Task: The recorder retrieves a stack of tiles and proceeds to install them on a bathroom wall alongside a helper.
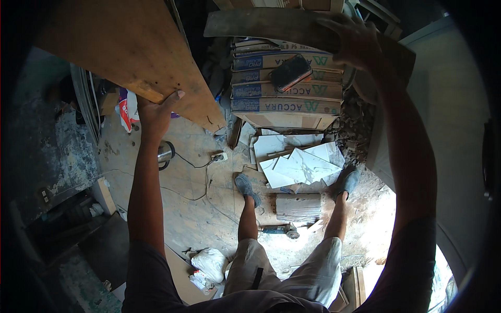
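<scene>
My left hand (pixel 155 116) is closed on the lower edge of a large brown wooden board (pixel 130 44), its thumb lying on the board's face. The board slants across the upper left, and its far end runs out of view. At the upper right my right hand (pixel 354 43) grips a long, narrow greyish plank (pixel 261 24), fingers over its edge. That plank lies crosswise above a stack of flat cardboard boxes (pixel 287 105). On the stack rests a dark rectangular object (pixel 291 73) with an orange edge.
Broken marble-patterned tiles (pixel 302 166) lie between my feet, near a grey block (pixel 298 207) and an angle grinder (pixel 279 230). A cord runs to a socket block (pixel 219 156) beside a metal kettle (pixel 165 152). Rubble (pixel 357 125) borders a pale panel (pixel 433 94) at right.
</scene>
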A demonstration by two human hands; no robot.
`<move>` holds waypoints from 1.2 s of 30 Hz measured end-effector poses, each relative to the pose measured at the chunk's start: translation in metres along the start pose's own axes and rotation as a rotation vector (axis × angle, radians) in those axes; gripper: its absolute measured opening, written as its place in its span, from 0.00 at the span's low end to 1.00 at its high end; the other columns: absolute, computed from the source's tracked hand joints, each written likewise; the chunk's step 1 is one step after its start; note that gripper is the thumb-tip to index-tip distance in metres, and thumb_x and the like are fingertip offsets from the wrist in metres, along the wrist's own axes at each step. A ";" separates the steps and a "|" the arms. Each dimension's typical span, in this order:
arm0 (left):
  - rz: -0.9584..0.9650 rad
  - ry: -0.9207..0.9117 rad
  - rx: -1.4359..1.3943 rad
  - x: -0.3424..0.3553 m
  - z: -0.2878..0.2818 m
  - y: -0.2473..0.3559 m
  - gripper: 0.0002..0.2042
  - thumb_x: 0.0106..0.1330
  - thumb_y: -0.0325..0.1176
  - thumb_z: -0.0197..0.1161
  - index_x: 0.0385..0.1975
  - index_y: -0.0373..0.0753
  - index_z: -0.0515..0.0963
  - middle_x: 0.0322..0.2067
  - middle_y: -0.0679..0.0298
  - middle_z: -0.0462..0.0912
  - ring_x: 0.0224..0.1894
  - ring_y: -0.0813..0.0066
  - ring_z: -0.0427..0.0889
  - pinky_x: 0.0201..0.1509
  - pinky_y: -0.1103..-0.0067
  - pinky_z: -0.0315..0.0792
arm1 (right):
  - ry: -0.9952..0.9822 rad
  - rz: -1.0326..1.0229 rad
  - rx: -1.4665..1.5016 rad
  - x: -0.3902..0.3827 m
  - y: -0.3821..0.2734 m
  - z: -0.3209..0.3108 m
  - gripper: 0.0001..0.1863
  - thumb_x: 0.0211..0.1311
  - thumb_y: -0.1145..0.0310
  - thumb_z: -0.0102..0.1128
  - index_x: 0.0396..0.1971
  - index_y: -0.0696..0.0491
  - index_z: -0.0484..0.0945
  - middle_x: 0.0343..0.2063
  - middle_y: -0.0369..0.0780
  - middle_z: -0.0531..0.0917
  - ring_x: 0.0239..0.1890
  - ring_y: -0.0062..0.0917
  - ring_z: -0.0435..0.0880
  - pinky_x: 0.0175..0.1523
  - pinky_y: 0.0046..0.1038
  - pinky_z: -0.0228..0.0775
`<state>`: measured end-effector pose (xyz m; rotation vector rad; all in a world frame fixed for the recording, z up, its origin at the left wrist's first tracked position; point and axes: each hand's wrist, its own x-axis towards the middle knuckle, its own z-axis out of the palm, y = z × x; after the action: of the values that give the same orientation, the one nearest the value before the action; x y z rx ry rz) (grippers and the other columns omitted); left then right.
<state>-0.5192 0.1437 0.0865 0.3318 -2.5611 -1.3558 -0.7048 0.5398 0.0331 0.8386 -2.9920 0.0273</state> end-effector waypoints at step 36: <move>0.455 0.166 0.509 -0.125 0.124 -0.010 0.30 0.58 0.31 0.69 0.58 0.32 0.62 0.57 0.48 0.64 0.61 0.49 0.62 0.64 0.58 0.57 | 0.179 1.026 0.570 -0.142 0.109 0.188 0.57 0.35 0.44 0.78 0.67 0.50 0.60 0.63 0.51 0.64 0.65 0.46 0.63 0.66 0.49 0.57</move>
<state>-0.4364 0.2728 -0.0012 -0.0613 -2.5860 -0.4956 -0.6452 0.7020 -0.1613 -0.7384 -2.8709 0.9214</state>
